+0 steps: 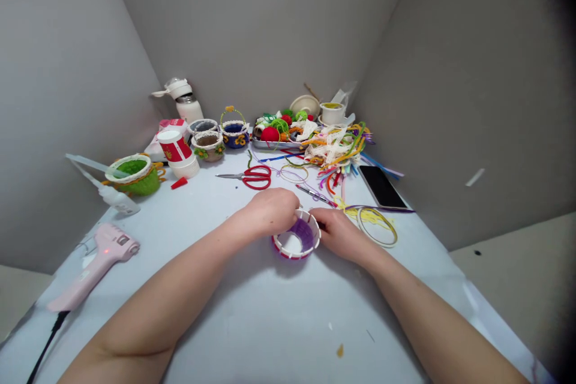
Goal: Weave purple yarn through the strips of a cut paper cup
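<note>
From afar, I see the left hand (275, 210) gripping the purple basket (308, 236), the right hand (340, 231) alongside, its hold unclear. Weaving seems underway; next calls for even tension.

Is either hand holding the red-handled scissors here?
No, the red-handled scissors lie on the table, while the left hand and right hand are at the small purple-and-white basket.

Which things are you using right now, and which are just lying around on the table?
Being used:
purple-lined cup
left hand, at its rim
right hand, by its side

Seemingly just lying about, untouched now:
phone
red-handled scissors
pink glue gun
green basket
</note>
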Motion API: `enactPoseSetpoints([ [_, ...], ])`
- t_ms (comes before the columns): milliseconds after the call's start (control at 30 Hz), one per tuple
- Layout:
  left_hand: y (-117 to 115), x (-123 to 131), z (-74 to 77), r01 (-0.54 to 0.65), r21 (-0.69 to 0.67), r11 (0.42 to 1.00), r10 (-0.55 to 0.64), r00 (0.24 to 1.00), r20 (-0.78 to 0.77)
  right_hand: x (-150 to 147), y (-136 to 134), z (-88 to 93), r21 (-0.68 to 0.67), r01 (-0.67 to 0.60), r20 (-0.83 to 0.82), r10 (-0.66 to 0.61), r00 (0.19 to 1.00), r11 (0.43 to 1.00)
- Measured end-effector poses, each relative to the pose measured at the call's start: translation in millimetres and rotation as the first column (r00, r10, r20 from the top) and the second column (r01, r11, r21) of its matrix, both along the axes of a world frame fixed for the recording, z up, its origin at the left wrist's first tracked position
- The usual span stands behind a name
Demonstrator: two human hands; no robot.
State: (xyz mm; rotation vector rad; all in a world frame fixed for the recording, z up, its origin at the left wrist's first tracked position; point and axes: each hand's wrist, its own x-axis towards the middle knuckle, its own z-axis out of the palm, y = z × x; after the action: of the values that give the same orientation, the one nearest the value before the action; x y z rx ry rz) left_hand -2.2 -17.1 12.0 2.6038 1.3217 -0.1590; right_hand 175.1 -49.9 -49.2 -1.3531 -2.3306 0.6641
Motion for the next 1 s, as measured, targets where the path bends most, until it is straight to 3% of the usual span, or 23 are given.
enactPoseSetpoints([
  [233,-1.1,-1.4,5.5,0.002,0.006,1.0,-0.003,0.991,0.136,1.4,1.3,-2.9,0.032,0.014,-0.029,-0.013,1.0,0.999],
  [600,8.2,-12.8,9.7,-0.096,0.037,0.995,0.093,0.993,0.071,5.2,7.1,-11.0,-0.06,0.088,-0.255,-0.1,0.962,0.994],
  [800,11.2,-14.6,8.7,-0.076,0.016,0.997,0.076,0.997,0.02,4.4,11.0,-12.7,0.025,0.056,-0.276,-0.047,0.96,0.998],
  [1000,16.6,-18.6,3.7,-0.038,-0.059,0.998,0.048,0.982,0.182,4.3,10.6,-15.4,0.083,0.04,-0.212,-0.022,0.977,0.996],
])
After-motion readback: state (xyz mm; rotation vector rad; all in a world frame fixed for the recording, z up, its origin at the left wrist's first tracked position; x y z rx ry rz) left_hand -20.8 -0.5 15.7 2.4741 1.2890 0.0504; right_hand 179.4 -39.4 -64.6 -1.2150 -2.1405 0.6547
